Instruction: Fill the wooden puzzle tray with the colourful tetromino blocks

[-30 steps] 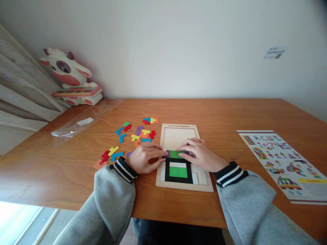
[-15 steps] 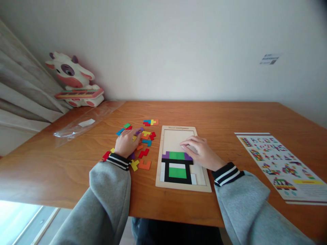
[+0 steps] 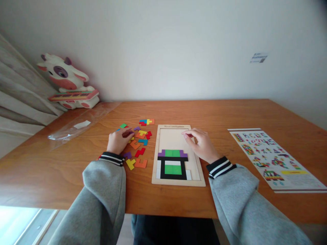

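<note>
Left grip (image 3: 118, 140): purple piece (image 3: 129, 133) (board lettered (image 3: 173, 139))

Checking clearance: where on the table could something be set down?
Bare brown wooden table shows between the pale wooden puzzle board and the white printed sheet, beyond the right grey sleeve. Crowded: left of the board, where flat multicoloured pieces lie beside the left hand.

Your wooden board (image 3: 178, 182) bears, blurred, apparently "Intelligence"; your printed sheet (image 3: 276, 161) shows "D E"; the wall label (image 3: 259, 58) is illegible.
</note>
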Demonstrator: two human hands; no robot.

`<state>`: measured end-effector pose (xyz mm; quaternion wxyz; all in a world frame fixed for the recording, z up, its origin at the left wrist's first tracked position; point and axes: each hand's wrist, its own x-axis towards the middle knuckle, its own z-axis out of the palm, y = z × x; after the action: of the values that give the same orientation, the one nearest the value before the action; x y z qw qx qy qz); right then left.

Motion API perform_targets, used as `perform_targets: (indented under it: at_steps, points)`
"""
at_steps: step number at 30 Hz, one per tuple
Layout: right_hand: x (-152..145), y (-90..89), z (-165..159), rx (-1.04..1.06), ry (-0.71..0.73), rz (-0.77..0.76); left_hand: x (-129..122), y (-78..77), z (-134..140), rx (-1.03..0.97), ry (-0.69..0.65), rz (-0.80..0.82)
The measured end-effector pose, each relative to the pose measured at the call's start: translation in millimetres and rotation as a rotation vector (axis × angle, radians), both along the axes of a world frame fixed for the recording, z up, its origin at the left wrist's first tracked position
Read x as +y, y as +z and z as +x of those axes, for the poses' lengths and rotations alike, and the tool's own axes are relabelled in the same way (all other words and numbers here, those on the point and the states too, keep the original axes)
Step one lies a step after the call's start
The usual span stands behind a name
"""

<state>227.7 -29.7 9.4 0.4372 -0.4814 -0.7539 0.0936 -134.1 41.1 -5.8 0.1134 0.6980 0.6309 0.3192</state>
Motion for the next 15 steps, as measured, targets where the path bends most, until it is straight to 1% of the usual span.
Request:
perform_targets:
  at_steps: [2, 5, 7, 10, 12, 14, 15]
  points:
    - [0.0, 0.4, -0.5, -0.002, -0.006, 0.001, -0.9, -1.3, 2.0, -0.107, -0.035, 0.015]
    - [-0.8, 2.1, -2.7, 0.017, 0.011, -0.011, -8.7, 4.7, 16.6, -0.194, -0.149, 0.135]
    - [-2.0, 3.3, -5.7, 0.041, 0.052, -0.04, -17.6, 13.1, 34.1, -0.201, -0.299, 0.214]
    - [-4.7, 4.1, -12.2, 0.057, 0.123, -0.092, -31.6, 24.7, 66.4, -0.085, -0.563, 0.334]
    - [-6.3, 3.7, -16.4, 0.047, 0.151, -0.12, -37.7, 27.3, 86.8, -0.065, -0.738, 0.313]
    - [-7.3, 2.8, -19.1, 0.023, 0.155, -0.132, -39.3, 24.9, 102.3, -0.077, -0.844, 0.248]
    - [-7.5, 2.3, -19.7, 0.008, 0.15, -0.131, -38.6, 22.3, 107.6, -0.085, -0.874, 0.218]
